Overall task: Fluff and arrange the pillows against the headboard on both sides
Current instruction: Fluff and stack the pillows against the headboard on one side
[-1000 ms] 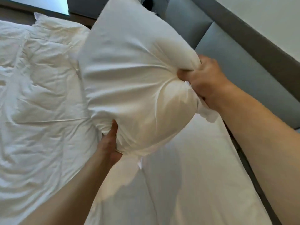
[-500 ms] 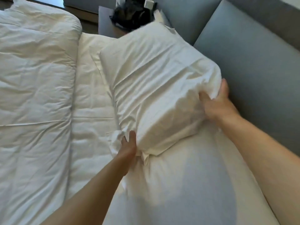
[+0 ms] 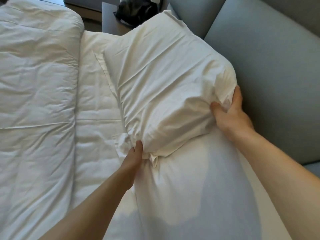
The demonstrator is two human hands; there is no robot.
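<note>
A white pillow [image 3: 166, 87] lies on the bed, its right long edge against the grey padded headboard [image 3: 270, 70]. My right hand [image 3: 230, 113] grips the pillow's near right corner beside the headboard, thumb pressed into the fabric. My left hand [image 3: 134, 154] pinches the near left corner where the pillowcase bunches. A second white pillow [image 3: 195, 187] lies closer to me, partly under my arms, its far end touching the held pillow.
A thick white duvet [image 3: 36, 104] is folded back across the left side, baring a strip of white sheet [image 3: 97, 110]. A bedside table [image 3: 110, 16] with a black bag [image 3: 136, 10] stands beyond the pillow's far end.
The pillow was up in the air one second ago. It has come down flat onto the bed against the headboard, and both hands still hold its near corners.
</note>
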